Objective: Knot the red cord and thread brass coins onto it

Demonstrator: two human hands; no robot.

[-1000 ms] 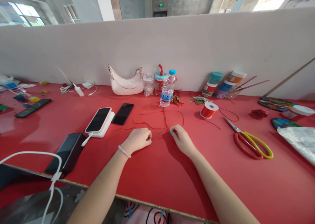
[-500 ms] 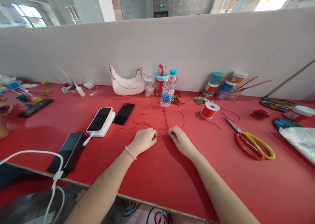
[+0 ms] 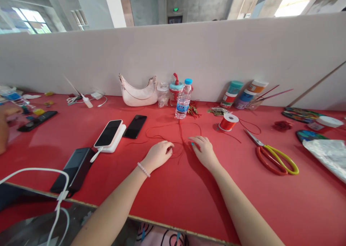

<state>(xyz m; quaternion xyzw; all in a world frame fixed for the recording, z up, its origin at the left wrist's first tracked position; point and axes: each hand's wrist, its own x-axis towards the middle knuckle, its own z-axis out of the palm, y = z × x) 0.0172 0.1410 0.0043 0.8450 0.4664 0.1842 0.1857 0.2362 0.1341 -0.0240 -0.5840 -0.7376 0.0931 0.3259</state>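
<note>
A thin red cord (image 3: 180,132) lies looped on the red table (image 3: 173,199), running up toward a water bottle (image 3: 183,99). My left hand (image 3: 158,155) rests on the table with its fingers curled, pinching the cord at its left end. My right hand (image 3: 205,150) lies flat beside the cord, fingers stretched out and slightly apart, touching the table just right of the cord. A spool of red cord (image 3: 228,122) stands to the right, behind my right hand.
Scissors with red and yellow handles (image 3: 271,154) lie at right. Two phones (image 3: 109,132) (image 3: 135,126) and a black power bank (image 3: 72,168) lie at left. A pink bag (image 3: 137,92), paint jars (image 3: 243,94) and a white partition line the back. Another person's hand (image 3: 7,121) shows at far left.
My right hand has let go of its pinch on the cord and spread flat. My left hand moved slightly right. The other person's hand came into view at far left.
</note>
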